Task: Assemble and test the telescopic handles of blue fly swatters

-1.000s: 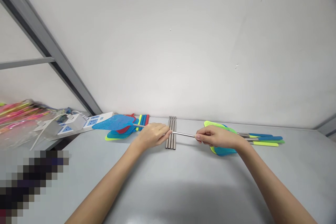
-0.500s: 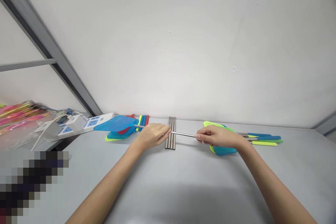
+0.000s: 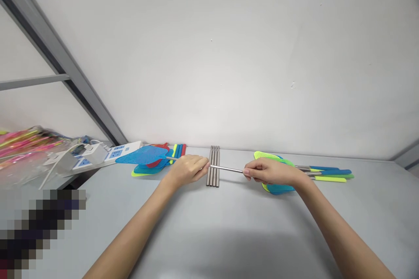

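Between my hands runs a thin metal rod point(image 3: 227, 168), held a little above the table. My left hand point(image 3: 190, 170) is closed round it, and a blue mesh fly swatter head point(image 3: 144, 155) sticks out to the left from that hand on a metal shaft. My right hand point(image 3: 266, 171) pinches the rod's right end between thumb and fingers. Several loose metal tubes point(image 3: 213, 176) lie side by side on the table beneath the rod, just right of my left hand. How the rod and swatter shaft join is hidden inside my left hand.
More swatter heads point(image 3: 149, 169) and several coloured handle grips point(image 3: 179, 150) lie at the left by the wall. Fly swatters with handles point(image 3: 330, 173) lie right, partly behind my right hand. A power strip point(image 3: 114, 153) with plugs and plastic-wrapped items point(image 3: 26, 150) stand far left.
The swatter, the rod and both hands have shifted slightly to the left. Both hands keep their grip; the things on the table stay in place.
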Available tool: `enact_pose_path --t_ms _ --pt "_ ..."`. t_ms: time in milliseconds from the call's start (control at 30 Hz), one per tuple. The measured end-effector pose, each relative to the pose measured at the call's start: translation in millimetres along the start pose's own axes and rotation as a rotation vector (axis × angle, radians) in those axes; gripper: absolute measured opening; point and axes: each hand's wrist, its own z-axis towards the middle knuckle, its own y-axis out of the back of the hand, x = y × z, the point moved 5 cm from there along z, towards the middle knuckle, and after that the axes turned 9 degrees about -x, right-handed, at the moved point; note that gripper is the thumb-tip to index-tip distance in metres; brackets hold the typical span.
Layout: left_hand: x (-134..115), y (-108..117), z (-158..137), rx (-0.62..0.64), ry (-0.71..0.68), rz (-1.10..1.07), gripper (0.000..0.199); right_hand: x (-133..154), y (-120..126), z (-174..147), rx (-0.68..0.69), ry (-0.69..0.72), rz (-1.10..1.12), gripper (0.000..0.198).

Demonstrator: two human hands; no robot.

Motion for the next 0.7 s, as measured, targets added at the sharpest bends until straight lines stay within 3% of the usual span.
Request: enact_pose_path --t_ms 700 --pt "7.9 -0.1 -9.2 0.000 -0.002 0.019 0.024 -3.2 0.3 0.1 0.012 -0.017 0.041 0.033"
